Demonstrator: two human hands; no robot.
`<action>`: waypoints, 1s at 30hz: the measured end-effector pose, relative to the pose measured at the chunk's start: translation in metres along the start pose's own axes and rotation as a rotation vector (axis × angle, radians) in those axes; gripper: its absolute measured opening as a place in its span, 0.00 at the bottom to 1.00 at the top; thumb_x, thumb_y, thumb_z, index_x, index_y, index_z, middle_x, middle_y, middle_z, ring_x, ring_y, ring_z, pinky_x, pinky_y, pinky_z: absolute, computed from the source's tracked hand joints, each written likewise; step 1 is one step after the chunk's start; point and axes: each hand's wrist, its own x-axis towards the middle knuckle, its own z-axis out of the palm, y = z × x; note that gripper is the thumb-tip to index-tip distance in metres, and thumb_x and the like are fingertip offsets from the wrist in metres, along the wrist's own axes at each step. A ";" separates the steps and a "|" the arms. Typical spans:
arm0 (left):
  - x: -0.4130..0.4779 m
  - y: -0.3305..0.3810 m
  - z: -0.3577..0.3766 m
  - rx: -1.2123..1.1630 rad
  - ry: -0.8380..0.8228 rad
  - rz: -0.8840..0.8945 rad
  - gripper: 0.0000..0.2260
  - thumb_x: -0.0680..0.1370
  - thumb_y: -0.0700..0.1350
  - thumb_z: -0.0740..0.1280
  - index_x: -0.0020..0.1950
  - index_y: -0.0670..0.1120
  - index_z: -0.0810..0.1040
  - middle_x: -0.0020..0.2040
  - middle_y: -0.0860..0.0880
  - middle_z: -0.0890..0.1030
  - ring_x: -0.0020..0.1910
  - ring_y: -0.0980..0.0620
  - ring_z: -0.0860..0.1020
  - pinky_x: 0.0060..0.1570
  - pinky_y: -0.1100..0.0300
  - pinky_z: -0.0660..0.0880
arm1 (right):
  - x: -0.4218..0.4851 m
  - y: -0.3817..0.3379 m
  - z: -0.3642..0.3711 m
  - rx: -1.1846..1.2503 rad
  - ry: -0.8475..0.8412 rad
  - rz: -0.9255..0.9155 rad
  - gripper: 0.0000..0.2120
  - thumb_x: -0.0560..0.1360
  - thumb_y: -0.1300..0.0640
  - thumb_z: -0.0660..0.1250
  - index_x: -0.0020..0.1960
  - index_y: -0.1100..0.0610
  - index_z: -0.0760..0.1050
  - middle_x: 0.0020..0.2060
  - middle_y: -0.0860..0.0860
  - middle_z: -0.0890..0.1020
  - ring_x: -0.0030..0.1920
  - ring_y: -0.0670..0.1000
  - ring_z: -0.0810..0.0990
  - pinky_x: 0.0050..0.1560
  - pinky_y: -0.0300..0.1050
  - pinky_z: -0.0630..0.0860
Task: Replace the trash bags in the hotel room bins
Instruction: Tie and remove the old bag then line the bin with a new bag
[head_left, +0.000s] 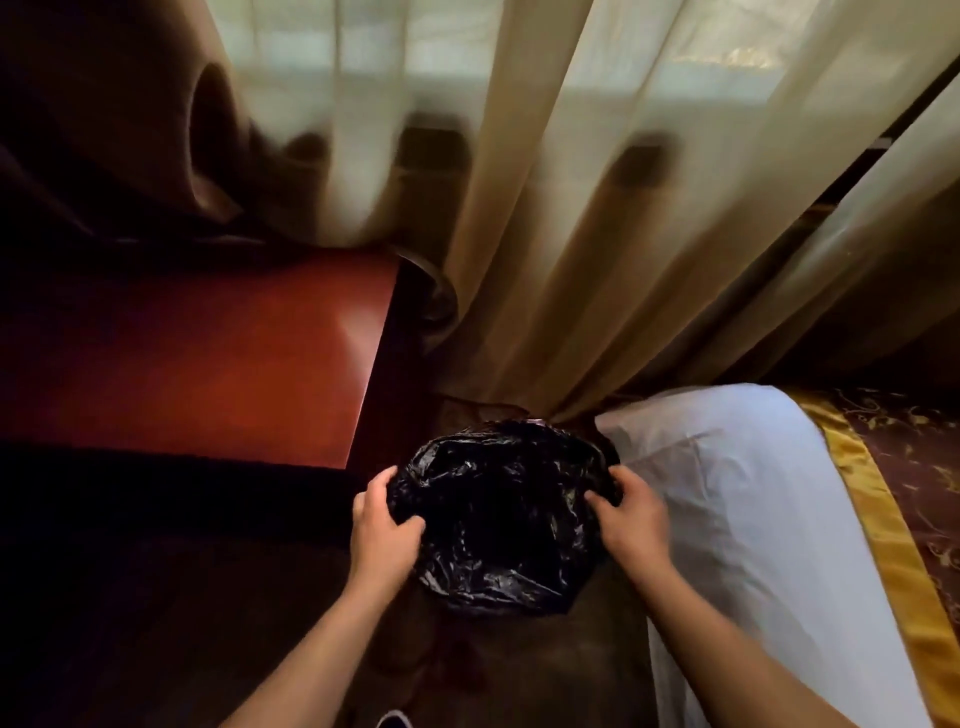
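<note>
Both hands clamp the black trash bag (498, 514) stretched over the bin: left hand (382, 525) at its left rim, right hand (631, 519) at its right. The red-brown table (208, 364) sits just left of the bag.

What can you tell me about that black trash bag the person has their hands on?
The black trash bag is thin, glossy, crinkled plastic, spread open in a round shape over what seems to be a bin on the floor; the bin itself is hidden. Its dark hollow middle faces up. The left hand pinches its left edge and the right hand grips its right edge. It sits between a reddish wooden table and a white-sheeted bed, just below the cream curtain.
</note>
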 end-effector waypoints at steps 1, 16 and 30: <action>0.003 -0.009 0.006 -0.022 0.009 -0.024 0.32 0.71 0.33 0.67 0.73 0.52 0.68 0.63 0.49 0.68 0.52 0.54 0.74 0.58 0.56 0.72 | 0.005 0.009 0.010 0.004 -0.010 -0.010 0.05 0.75 0.57 0.72 0.50 0.53 0.79 0.45 0.49 0.82 0.48 0.53 0.80 0.50 0.53 0.77; 0.048 -0.172 0.067 0.111 -0.003 0.060 0.37 0.74 0.29 0.68 0.76 0.57 0.64 0.63 0.57 0.63 0.61 0.57 0.68 0.60 0.64 0.70 | 0.037 0.131 0.161 0.138 -0.182 0.012 0.07 0.77 0.60 0.69 0.54 0.53 0.79 0.47 0.44 0.83 0.49 0.45 0.81 0.50 0.43 0.77; 0.107 -0.243 0.119 0.158 -0.042 0.188 0.34 0.74 0.30 0.68 0.73 0.58 0.68 0.65 0.58 0.65 0.63 0.63 0.68 0.63 0.70 0.65 | 0.085 0.188 0.233 0.167 -0.184 0.029 0.08 0.77 0.61 0.69 0.51 0.49 0.78 0.46 0.43 0.84 0.49 0.46 0.83 0.50 0.50 0.82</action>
